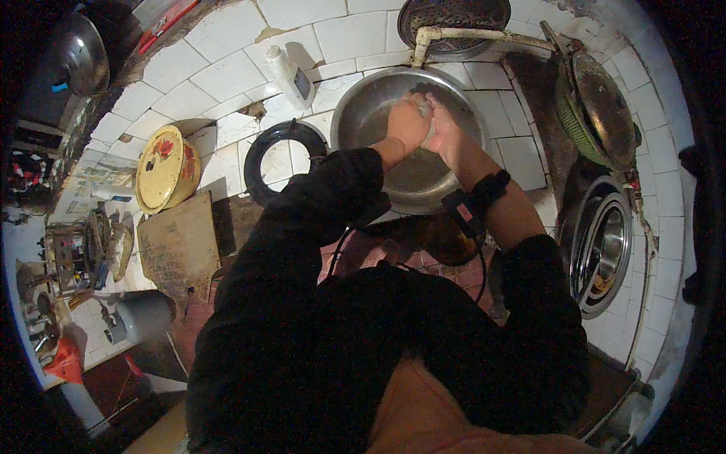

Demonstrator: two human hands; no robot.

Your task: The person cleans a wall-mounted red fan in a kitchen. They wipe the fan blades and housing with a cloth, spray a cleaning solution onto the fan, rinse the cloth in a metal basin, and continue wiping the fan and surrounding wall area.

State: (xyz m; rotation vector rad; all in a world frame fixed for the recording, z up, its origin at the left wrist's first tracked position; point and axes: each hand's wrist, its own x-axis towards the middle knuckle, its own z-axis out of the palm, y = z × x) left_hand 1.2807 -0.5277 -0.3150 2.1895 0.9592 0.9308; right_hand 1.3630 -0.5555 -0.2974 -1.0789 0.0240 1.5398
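Observation:
A wide stainless steel basin [347, 133] stands on the white-tiled counter. My left hand [409, 125] is inside its rim, fingers curled, pressed against my right hand [443, 130]. Between the two hands shows a pale, wet-looking material [422, 105]; what it is cannot be made out. My right hand is partly turned palm-up and cups the other side of it. Some dark stuff [431, 91] lies in the basin just beyond my fingertips. A black strap with a small box [479, 198] circles my right forearm.
Left of the basin lie a black ring [256, 164], a white bottle-shaped device [290, 79], a yellow enamel pot with lid [161, 173] and a wooden board [178, 247]. A pipe [482, 34] runs behind. Nested metal bowls [604, 249] and a green basket [584, 130] stand at right.

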